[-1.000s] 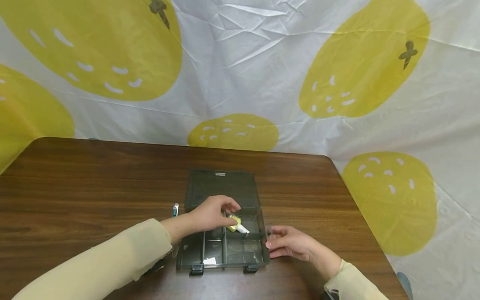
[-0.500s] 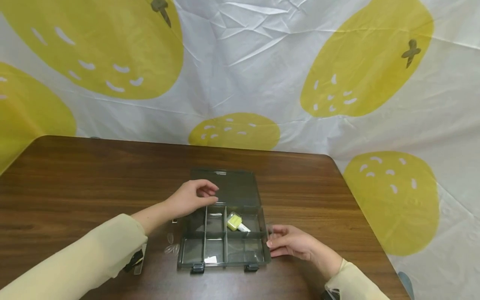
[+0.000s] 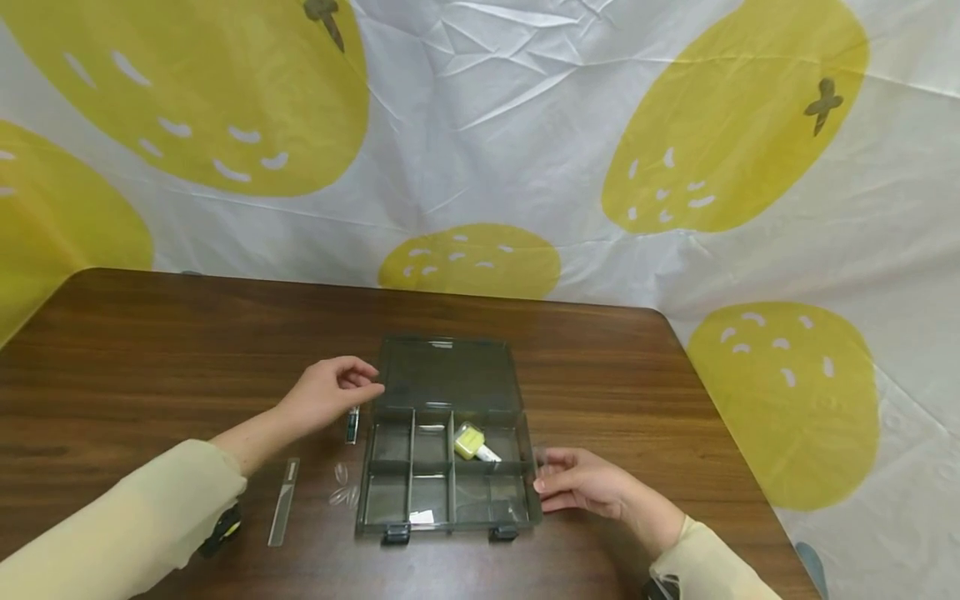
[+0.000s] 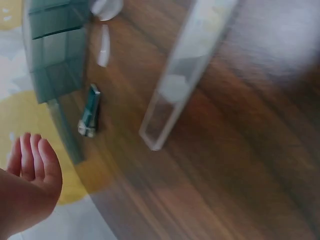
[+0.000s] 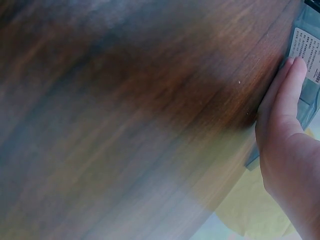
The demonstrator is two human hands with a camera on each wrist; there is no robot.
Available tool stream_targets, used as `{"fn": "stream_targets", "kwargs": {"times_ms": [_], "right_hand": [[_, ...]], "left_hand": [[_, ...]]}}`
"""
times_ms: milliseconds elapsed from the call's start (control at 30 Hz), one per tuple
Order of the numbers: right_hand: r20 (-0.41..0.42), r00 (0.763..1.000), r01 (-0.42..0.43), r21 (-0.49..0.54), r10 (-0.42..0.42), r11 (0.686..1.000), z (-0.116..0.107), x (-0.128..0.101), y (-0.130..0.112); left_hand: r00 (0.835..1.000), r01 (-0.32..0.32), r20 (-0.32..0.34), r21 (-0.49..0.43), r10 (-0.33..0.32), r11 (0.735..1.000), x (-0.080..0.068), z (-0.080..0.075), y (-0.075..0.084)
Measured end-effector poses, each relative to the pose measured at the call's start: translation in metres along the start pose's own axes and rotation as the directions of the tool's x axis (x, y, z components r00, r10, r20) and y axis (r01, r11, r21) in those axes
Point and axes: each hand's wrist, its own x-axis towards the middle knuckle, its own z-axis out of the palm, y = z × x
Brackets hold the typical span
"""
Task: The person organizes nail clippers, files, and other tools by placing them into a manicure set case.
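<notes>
A dark translucent compartment box (image 3: pixel 386 500) lies with its lid (image 3: pixel 450 375) folded back. One back compartment holds a yellow nail polish bottle (image 3: pixel 469 442) with a white cap, lying tilted. My left hand (image 3: pixel 330 393) hovers beside the lid's left edge, fingers loosely bent and holding nothing. Just below it is a small teal nail clipper (image 3: pixel 352 425), also seen in the left wrist view. My right hand (image 3: pixel 581 483) rests against the box's right wall; in the right wrist view its fingers (image 5: pixel 290 95) lie extended along the side, by a white printed label (image 5: pixel 306 52).
A clear nail file (image 3: pixel 282 504) lies on the wooden table (image 3: pixel 187 358), left of the box. Several clear nail tips (image 3: pixel 344 497) lie between file and box. A lemon-patterned curtain (image 3: pixel 487 150) hangs behind the table.
My left hand has moved left from over the nail polish bottle, which stays in the box, to beside the lid. The file, clipper and nail tips have come into view. My right hand stays put.
</notes>
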Motion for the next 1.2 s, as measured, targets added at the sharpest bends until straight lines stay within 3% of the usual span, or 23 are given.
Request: {"fn": "stream_targets", "kwargs": {"times_ms": [167,367,567,833,1033,1200], "right_hand": [[-0.001,1.000,0.003,-0.002,-0.003,1.000,0.000,0.000,-0.001],[0.004,1.000,-0.001,0.000,0.001,1.000,-0.001,0.001,0.000],[0.000,1.000,-0.005,0.007,0.005,1.000,-0.001,0.001,0.000],[-0.008,1.000,-0.002,0.013,0.002,1.000,0.000,0.002,0.002],[-0.005,1.000,0.001,0.013,-0.001,1.000,-0.001,0.002,0.003],[-0.005,1.000,-0.005,0.008,0.005,1.000,-0.001,0.002,0.002]], "left_hand": [[0.995,0.065,-0.071,0.028,-0.063,0.997,-0.004,-0.005,-0.012],[0.993,0.092,-0.077,0.049,-0.088,0.995,-0.008,-0.008,-0.024],[0.993,0.089,-0.081,0.095,-0.082,0.991,-0.009,-0.001,-0.038],[0.992,0.125,-0.033,0.157,-0.121,0.980,-0.013,0.010,-0.031],[0.995,0.086,-0.071,0.217,-0.072,0.972,-0.012,0.012,-0.032],[0.994,0.068,-0.095,0.215,-0.048,0.974,-0.013,0.007,-0.030]]}}
